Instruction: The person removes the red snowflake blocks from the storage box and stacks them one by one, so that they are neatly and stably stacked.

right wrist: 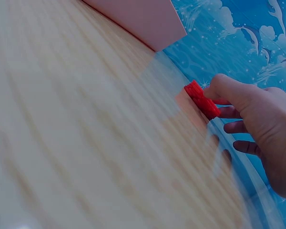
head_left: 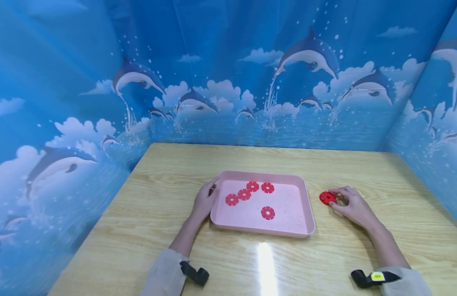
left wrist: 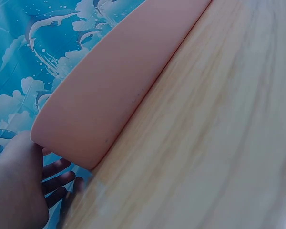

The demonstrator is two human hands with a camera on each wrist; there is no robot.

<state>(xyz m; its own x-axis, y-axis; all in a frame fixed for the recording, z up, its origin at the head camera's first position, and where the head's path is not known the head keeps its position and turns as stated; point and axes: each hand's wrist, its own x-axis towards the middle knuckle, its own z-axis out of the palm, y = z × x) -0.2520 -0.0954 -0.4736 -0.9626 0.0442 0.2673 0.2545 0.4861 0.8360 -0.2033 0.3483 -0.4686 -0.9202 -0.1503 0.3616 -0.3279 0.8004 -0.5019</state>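
Observation:
A shallow pink tray (head_left: 263,231) lies on the wooden table. Inside it, several flat red snowflake discs (head_left: 267,213) with notched edges are spread out. My left hand (head_left: 205,200) holds the tray's left side near the far corner, its thumb at the rim in the left wrist view and the other fingers partly hidden behind the wall. To the right of the tray, my right hand (head_left: 354,206) pinches a small stack of red snowflake discs (head_left: 327,197) between thumb and fingers. In the right wrist view this stack (right wrist: 201,99) looks thick and ridged, low over the tabletop.
Bare wood of the table (head_left: 169,172) surrounds the tray. A blue curtain (head_left: 221,49) printed with dolphins rises behind the table and along both sides. Each sleeve carries a black wrist camera, such as the left one (head_left: 195,273).

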